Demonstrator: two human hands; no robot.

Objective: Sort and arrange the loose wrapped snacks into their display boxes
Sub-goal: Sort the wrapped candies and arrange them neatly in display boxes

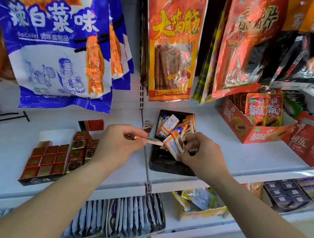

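**Q:** What is held, and by which hand?

**A:** A fan of orange-and-white wrapped snacks (171, 145) is gripped in the right hand (202, 155), fingers curled round it, above the middle of the black display box (165, 166). A flat packet (153, 141) is pinched edge-on between thumb and forefinger of the left hand (115, 143).

**Q:** Where is that packet set against the grip?

**A:** It is carried out at three o'clock from the left fingertips, its far end close to the right hand's bundle. Whether the two touch cannot be told.

**Q:** Why is it held so?

**A:** A hand-over seems intended, with loose pieces gathered into one squared stack to be stood in the box. More packets (172, 122) are heaped at the box's twelve o'clock end, and dark floor is shown at its six o'clock end, presumably for the tidy row.

**Q:** Anything beside the box?

**A:** A brown packet (147, 126) is seen at the box's ten o'clock. Whether it rests on the white shelf (239, 153) or belongs to the pinch cannot be told. A box of red squares (47, 160) is set well apart at eight o'clock.
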